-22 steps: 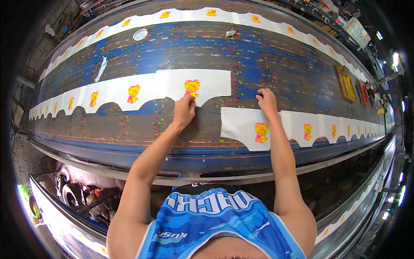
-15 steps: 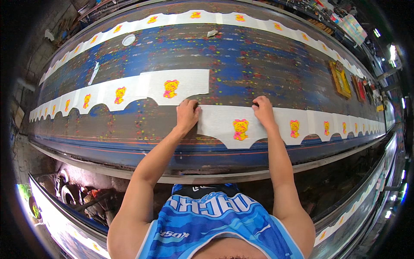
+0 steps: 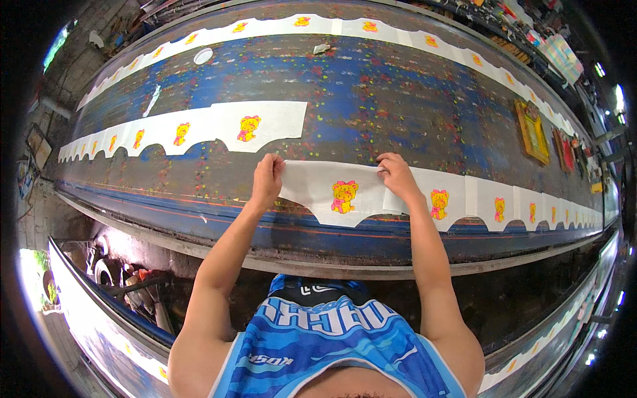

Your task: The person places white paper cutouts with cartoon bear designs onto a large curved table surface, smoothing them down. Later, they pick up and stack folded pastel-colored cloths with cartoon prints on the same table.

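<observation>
A white cut fabric piece (image 3: 312, 186) with a printed yellow-and-pink bear (image 3: 344, 196) is raised slightly at its far corners. My left hand (image 3: 270, 174) pinches its left corner; my right hand (image 3: 391, 172) pinches its right corner, over the first of the overlapping printed pieces (image 3: 490, 204) running to the right along the near edge. A second row of similar white pieces (image 3: 212, 128) extends to the left, just beyond my left hand.
The long paint-speckled table (image 3: 371, 119) carries a far row of printed pieces (image 3: 332, 25), a white lid (image 3: 203, 56), small scraps (image 3: 153, 99) and yellow (image 3: 535, 134) and red (image 3: 564, 149) framed screens at the right. A metal rail (image 3: 312, 270) edges my side; another table stands behind me.
My hands left the left row for the near-right row's end piece, took hold of its corners and shifted it leftward, lifting it slightly. The view has moved a little too.
</observation>
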A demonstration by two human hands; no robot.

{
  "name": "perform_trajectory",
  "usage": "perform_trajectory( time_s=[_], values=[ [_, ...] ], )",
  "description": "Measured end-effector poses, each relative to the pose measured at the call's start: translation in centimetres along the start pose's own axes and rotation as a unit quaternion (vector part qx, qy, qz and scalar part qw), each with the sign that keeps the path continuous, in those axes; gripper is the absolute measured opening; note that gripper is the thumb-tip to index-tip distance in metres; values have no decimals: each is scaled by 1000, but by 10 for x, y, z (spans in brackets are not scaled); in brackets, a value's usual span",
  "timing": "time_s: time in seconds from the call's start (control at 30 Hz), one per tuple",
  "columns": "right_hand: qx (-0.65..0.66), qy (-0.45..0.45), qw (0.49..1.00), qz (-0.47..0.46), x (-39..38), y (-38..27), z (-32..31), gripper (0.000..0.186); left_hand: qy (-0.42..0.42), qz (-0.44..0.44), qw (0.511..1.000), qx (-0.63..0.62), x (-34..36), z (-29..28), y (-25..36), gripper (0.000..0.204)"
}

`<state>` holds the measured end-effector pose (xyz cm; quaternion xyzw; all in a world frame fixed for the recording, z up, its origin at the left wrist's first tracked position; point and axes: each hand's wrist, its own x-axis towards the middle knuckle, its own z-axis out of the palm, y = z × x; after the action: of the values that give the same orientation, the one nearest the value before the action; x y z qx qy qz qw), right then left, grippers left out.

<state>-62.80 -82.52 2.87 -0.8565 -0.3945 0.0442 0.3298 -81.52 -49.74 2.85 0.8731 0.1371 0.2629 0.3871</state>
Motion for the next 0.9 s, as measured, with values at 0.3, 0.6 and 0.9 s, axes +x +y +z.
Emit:
perform_trajectory(
  time_s=[0.3, 0.6, 0.9],
  values=[
    [14, -21, 988, 154, 65, 6, -25, 14, 23, -17, 999, -38, 92, 26, -33, 22],
    [-70, 58, 985, 149, 144, 35, -30, 19, 8, -27, 1000, 7, 180, 55, -69, 34],
    [-114, 75, 977, 167, 117, 65, -26, 34, 16, 8, 999, 32, 156, 70, -56, 38]
  ],
)
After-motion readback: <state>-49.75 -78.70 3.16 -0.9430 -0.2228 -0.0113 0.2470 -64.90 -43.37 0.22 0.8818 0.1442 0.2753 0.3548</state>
